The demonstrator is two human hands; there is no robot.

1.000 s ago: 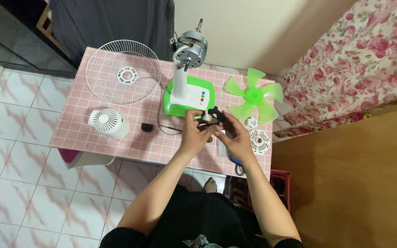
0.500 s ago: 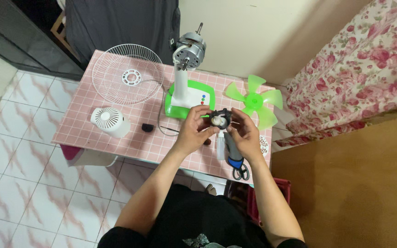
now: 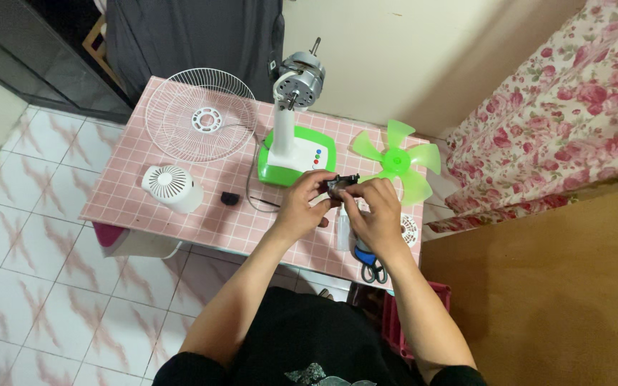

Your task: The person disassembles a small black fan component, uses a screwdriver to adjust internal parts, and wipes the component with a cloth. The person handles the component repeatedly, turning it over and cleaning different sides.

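Single head cam, mounted on me, looking steeply down over my arms at the pink table [image 3: 180, 207]. Mid range: whole tabletop fits, plus floor tiles on the left and the floral bed [image 3: 566, 107] on the right. My hands sit near frame centre. No second view, so nothing overlaps.

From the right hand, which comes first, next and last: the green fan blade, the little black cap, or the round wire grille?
Measured from the right hand in the head view:
1. Green fan blade: just beyond the hand, toward the flowered cloth side.
2. Little black cap: on the pink table, past the left hand.
3. Round wire grille: lying flat at the table's far left corner.
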